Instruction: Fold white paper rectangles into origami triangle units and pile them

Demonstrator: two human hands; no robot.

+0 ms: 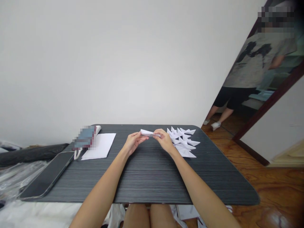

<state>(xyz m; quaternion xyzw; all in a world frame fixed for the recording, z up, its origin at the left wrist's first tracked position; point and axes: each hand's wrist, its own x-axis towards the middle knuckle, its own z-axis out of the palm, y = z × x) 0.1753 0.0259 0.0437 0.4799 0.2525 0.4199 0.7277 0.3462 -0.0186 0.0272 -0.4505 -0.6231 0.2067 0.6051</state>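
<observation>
A narrow piece of folded white paper (147,133) is held above the dark table, stretched between my two hands. My left hand (134,142) pinches its left end between thumb and fingers. At its right end, my right hand (163,139) grips it with the fingertips, covering part of the fold. Just right of that hand lies a group of several folded paper boats (186,144), their white points sticking up. Off to the left is a stack of white paper sheets (101,147), lying flat.
The dark, fine-lined table (152,177) stands against a white wall. Along its left side are a phone (48,174) and a blurred-out item (85,137) with a white strap, partly over the sheets. A person (251,63) stands in the doorway at right, beyond the wooden floor (273,190).
</observation>
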